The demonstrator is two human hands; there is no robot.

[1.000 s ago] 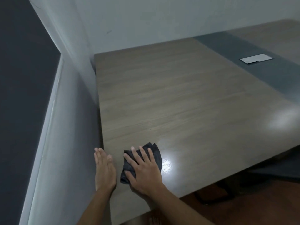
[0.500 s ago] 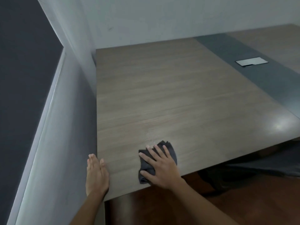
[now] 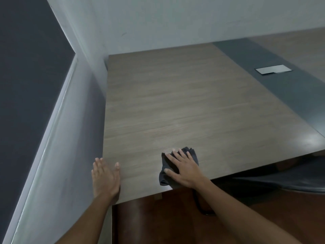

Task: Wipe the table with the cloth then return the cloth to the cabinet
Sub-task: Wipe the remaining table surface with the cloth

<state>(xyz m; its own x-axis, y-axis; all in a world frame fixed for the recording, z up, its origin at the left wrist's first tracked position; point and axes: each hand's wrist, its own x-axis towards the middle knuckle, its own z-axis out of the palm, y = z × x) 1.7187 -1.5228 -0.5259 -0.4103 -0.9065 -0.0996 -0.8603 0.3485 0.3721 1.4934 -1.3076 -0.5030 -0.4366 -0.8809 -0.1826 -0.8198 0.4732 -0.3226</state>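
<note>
Grip: right hand point(image 3: 184, 170) lies flat with fingers spread, pressing down on the dark grey crumpled cloth point(image 3: 175, 166); nothing is pinched or curled round.
Cloth place: lower centre of the frame, on the light wood-grain table point(image 3: 175, 103), right at its near edge, one corner drooping over the lip.
Change: cloth and right hand have slid rightward along the near edge since a second ago, away from the left hand, which they were just beside.
Meaning: the near strip looks mid-stroke; most of the top farther up the frame likely remains to be wiped, and the cabinet is not in view.
Left hand: left hand point(image 3: 105, 176) rests flat and open on the table's lower-left corner, holding nothing.
Surroundings: grey-white partition wall point(image 3: 66, 155) runs along the left edge; a silver rectangular cover plate point(image 3: 272, 69) sits in the dark grey strip point(image 3: 290, 90) at upper right.
Obstacles: none on the wood ahead; the wall limits leftward sweeps.
</note>
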